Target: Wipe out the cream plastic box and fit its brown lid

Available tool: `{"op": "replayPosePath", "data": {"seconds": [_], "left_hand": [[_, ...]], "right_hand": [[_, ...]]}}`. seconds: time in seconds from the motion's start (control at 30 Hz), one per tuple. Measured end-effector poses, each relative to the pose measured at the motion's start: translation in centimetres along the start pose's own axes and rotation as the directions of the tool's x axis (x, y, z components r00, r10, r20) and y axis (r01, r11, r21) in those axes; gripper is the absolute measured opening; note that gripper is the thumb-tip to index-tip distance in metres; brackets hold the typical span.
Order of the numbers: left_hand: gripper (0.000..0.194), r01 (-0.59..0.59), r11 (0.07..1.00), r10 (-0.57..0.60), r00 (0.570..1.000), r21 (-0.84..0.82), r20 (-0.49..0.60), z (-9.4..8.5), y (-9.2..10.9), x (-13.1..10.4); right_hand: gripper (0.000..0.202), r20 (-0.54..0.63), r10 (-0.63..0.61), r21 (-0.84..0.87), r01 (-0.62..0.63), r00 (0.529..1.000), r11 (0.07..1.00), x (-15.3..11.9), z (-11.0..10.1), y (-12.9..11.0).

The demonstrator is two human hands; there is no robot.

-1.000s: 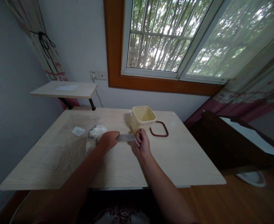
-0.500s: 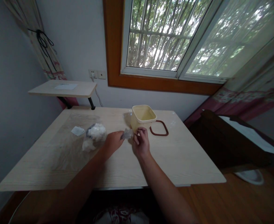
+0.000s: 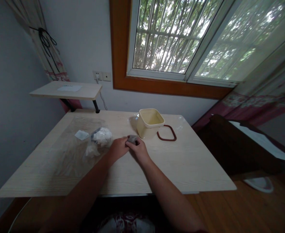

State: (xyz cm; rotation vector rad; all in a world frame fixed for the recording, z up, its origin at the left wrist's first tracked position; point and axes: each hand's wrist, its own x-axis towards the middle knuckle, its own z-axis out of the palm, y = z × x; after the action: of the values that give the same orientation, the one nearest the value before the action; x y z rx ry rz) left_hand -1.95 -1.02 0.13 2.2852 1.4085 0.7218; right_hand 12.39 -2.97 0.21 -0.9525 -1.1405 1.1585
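In the head view, my left hand and my right hand meet over the middle of the table. Between their fingers is a small crumpled grey plastic bag; what is inside it cannot be made out. Both hands are closed on it, my right thumb reaching across to the left fingertips. Just beyond my right hand stands an open, pale yellow square tub. A brown-red, open-sided square loop lies to the right of the tub. Left of my left hand sits a bunched heap of white plastic.
A clear plastic sheet lies flat on the left of the table, with a small white packet on it. Clear wrapping touches the tub's left side. A raised shelf stands at the back left.
My right hand has moved slightly left and closed on the grey plastic, against my left hand. Before, its fingers were raised in a pinch at the plastic's right end.
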Motion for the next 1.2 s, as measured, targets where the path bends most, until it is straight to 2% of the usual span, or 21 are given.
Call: {"op": "replayPosePath", "data": {"seconds": [0.07,0.13,0.23,0.4,0.57,0.67,0.77,0.9,1.0,1.1,1.2], "left_hand": [[0.011,-0.031,1.000,0.031,1.000,0.005,0.005,0.0,0.1,0.0],[0.010,-0.028,0.999,0.028,1.000,0.018,0.013,-0.1,0.0,-0.1],[0.017,-0.013,1.000,0.012,0.999,0.019,0.041,-0.6,-0.3,-0.2],[0.031,-0.105,0.986,0.120,0.986,-0.133,0.114,-1.3,-0.8,-0.5],[0.032,-0.127,0.965,0.150,0.985,-0.230,0.084,-1.0,-1.0,-0.2],[0.032,-0.092,0.961,0.106,0.994,-0.262,0.039,-0.8,-1.0,-0.3],[0.032,-0.054,0.958,0.044,0.998,-0.281,-0.039,-1.1,-1.0,-0.5],[0.035,-0.010,0.952,-0.019,0.996,-0.306,-0.091,-1.6,-1.0,-0.7],[0.035,-0.028,0.938,0.015,0.999,-0.345,-0.039,-1.3,-0.8,-0.8],[0.036,-0.062,0.894,0.083,0.996,-0.443,0.029,-0.6,-0.6,-0.8],[0.040,-0.081,0.841,0.124,0.991,-0.534,0.044,-0.1,-0.3,-0.9]], "right_hand": [[0.015,-0.033,-0.025,-0.040,0.024,0.999,0.999,0.0,-0.4,0.2],[0.009,-0.066,-0.037,-0.039,0.035,0.997,0.999,0.0,-0.7,0.4],[0.014,-0.114,-0.023,0.043,0.028,0.993,0.999,-0.2,-1.0,0.3],[0.024,-0.176,-0.035,0.144,0.061,0.984,0.988,-0.6,-1.0,-0.5],[0.025,-0.195,-0.044,0.215,0.087,0.980,0.973,-0.6,-1.1,-0.7],[0.021,-0.191,-0.048,0.281,0.101,0.980,0.954,-0.5,-1.2,-0.6],[0.021,-0.200,0.000,0.322,0.066,0.980,0.945,-0.5,-1.4,-0.5],[0.018,-0.122,0.015,0.138,0.001,0.992,0.990,-0.5,-1.2,0.0],[0.023,0.001,-0.030,0.017,0.030,1.000,0.999,-0.4,-1.0,0.3],[0.026,0.076,0.033,0.098,-0.041,0.997,0.994,-0.3,-0.7,0.8],[0.027,0.042,0.111,0.205,-0.117,0.993,0.972,-0.2,-0.6,1.0]]}}
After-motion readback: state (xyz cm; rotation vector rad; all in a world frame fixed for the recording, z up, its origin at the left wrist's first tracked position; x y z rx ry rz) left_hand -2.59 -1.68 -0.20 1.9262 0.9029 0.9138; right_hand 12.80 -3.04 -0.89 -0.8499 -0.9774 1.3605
